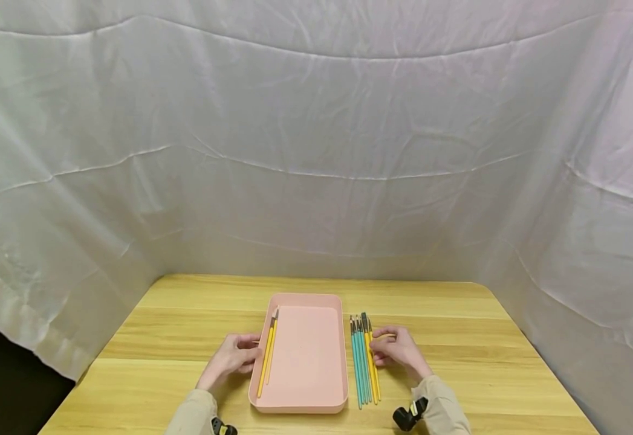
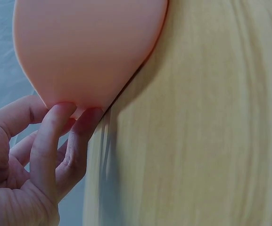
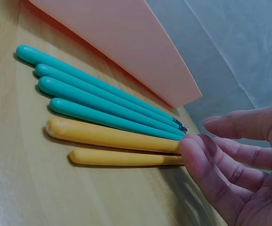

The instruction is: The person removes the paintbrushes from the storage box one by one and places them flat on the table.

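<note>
A shallow pink tray (image 1: pixel 308 386) lies on the table, with two yellow-handled paintbrushes (image 1: pixel 265 365) along its left side. My left hand (image 1: pixel 237 355) touches the tray's left wall from outside with its fingertips, as the left wrist view also shows. To the right of the tray lies a row of paintbrushes: several with turquoise handles (image 1: pixel 361 368), then two with yellow handles (image 3: pixel 112 136). At the upper part of the yellow brushes is my right hand (image 1: pixel 395 347), thumb and index finger apart. Its thumb hides part of those brushes in the right wrist view.
The wooden table (image 1: pixel 490 362) extends to both sides of the tray and brushes. A pale grey cloth (image 1: pixel 316 217) hangs behind the table and along both sides. Black devices (image 1: pixel 410 414) are strapped to both wrists over beige sleeves.
</note>
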`<action>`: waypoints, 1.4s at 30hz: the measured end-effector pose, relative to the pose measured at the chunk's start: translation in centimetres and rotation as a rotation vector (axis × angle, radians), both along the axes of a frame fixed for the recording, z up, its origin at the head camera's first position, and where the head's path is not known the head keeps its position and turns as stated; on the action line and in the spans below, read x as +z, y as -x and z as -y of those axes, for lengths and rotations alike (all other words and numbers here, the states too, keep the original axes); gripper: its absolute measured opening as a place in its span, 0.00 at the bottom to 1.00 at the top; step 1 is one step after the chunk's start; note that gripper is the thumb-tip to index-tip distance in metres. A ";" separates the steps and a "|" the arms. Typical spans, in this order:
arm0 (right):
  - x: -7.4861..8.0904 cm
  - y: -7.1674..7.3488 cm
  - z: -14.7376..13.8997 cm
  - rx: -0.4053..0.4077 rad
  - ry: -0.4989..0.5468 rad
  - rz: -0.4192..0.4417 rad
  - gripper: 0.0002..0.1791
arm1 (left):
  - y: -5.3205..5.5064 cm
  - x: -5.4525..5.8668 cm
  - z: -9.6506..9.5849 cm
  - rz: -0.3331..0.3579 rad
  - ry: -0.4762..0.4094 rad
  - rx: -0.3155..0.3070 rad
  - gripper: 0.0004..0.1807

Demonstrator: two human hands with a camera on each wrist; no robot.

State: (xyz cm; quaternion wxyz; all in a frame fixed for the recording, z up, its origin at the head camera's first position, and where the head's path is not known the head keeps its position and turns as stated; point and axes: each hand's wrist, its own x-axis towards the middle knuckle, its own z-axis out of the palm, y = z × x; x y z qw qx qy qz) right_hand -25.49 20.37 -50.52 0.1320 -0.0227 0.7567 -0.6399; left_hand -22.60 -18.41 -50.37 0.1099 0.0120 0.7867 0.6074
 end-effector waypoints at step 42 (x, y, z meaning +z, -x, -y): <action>2.3 -0.4 4.1 0.097 0.142 -0.029 0.28 | 0.1 0.0 -0.1 -0.004 -0.021 -0.002 0.26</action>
